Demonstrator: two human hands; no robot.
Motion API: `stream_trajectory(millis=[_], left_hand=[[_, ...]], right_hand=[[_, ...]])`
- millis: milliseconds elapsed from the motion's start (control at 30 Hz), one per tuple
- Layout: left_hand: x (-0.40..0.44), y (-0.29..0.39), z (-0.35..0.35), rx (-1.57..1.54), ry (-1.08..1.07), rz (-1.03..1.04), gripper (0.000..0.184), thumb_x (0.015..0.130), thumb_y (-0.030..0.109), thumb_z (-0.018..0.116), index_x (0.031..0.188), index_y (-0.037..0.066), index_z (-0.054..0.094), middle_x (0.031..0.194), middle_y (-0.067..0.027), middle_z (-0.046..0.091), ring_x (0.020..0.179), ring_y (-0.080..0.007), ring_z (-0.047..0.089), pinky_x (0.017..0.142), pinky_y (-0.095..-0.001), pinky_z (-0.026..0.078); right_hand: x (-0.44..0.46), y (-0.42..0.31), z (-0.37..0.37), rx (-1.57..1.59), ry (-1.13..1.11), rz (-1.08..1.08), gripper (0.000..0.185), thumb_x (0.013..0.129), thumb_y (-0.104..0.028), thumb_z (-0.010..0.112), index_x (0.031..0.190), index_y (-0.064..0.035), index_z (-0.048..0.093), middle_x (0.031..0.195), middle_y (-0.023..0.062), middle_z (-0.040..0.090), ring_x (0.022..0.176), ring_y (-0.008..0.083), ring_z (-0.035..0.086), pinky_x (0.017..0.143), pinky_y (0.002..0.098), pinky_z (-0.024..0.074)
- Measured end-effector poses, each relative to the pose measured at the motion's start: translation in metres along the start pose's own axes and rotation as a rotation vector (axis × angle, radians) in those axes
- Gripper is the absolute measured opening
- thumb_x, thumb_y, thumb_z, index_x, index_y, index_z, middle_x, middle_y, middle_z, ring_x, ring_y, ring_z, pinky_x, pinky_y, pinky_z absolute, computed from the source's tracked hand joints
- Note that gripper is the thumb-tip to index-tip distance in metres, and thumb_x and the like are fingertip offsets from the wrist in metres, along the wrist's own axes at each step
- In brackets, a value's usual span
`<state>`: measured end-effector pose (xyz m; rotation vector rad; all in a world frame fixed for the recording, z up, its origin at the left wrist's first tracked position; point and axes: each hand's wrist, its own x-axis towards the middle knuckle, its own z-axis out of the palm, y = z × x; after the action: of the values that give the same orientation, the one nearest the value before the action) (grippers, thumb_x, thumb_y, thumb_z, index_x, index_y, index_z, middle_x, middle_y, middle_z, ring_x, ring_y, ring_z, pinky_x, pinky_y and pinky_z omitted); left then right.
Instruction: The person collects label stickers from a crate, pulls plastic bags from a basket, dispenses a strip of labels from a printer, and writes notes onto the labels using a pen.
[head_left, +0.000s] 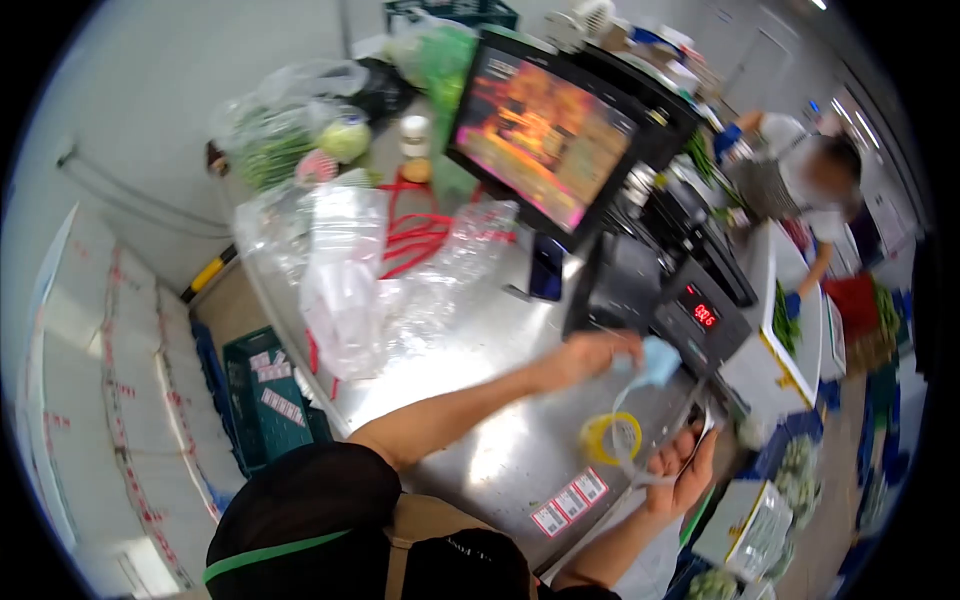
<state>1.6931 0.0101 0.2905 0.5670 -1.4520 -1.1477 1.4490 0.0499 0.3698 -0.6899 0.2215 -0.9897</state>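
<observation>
My left hand (588, 360) reaches over the steel table with its fingers pinched. Just past its fingertips is a light-blue, blurred piece (658, 362); whether the fingers hold it is unclear. A pale strip (622, 400) hangs from near the fingers and loops down toward my right hand. My right hand (684, 470), at the table's right edge, is closed around a white strip (705, 432). Between the hands lies a yellow ring, like a tape roll (610, 438). A row of three red-and-white labels (570, 503) is stuck or lying on the table near my body.
A monitor (545, 130) and a scale with red digits (700, 310) stand ahead. Plastic bags (345, 270), bagged vegetables (275, 150) and a phone (546, 268) lie left of them. A green crate (262, 395) is at left. Another person (795, 175) works at the right.
</observation>
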Motion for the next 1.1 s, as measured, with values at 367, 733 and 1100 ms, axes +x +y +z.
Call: stream_trajectory(millis=[367, 733, 1100], left_hand=[[-0.133, 0.063, 0.047, -0.32, -0.107, -0.21, 0.063, 0.095, 0.051, 0.047, 0.125, -0.005, 0.052, 0.115, -0.0101, 0.059, 0.109, -0.0165, 0.052, 0.096, -0.0324, 0.039], [-0.273, 0.011, 0.073, -0.157, 0.103, -0.984, 0.037, 0.081, 0.021, 0.061, 0.109, -0.004, 0.061, 0.076, -0.0128, 0.064, 0.055, -0.0211, 0.061, 0.046, -0.0355, 0.049], [-0.418, 0.102, -0.034, 0.337, 0.27, -0.621, 0.036, 0.075, 0.025, 0.062, 0.102, 0.002, 0.064, 0.089, -0.0181, 0.067, 0.088, -0.0337, 0.064, 0.076, -0.0429, 0.05]], right_hand=[[0.057, 0.072, -0.002, -0.194, 0.406, 0.197, 0.03, 0.095, -0.034, 0.055, 0.097, -0.0041, 0.061, 0.079, 0.0052, 0.062, 0.062, 0.0157, 0.057, 0.058, 0.0309, 0.0484], [0.102, 0.161, -0.186, -0.699, 0.528, 0.294, 0.032, 0.092, -0.023, 0.062, 0.115, -0.002, 0.058, 0.097, 0.0063, 0.065, 0.085, 0.0231, 0.064, 0.076, 0.0385, 0.054], [0.1, 0.198, -0.05, -2.43, 0.658, -0.096, 0.039, 0.083, -0.023, 0.064, 0.113, 0.0026, 0.06, 0.115, 0.026, 0.058, 0.101, 0.043, 0.058, 0.086, 0.0492, 0.0472]])
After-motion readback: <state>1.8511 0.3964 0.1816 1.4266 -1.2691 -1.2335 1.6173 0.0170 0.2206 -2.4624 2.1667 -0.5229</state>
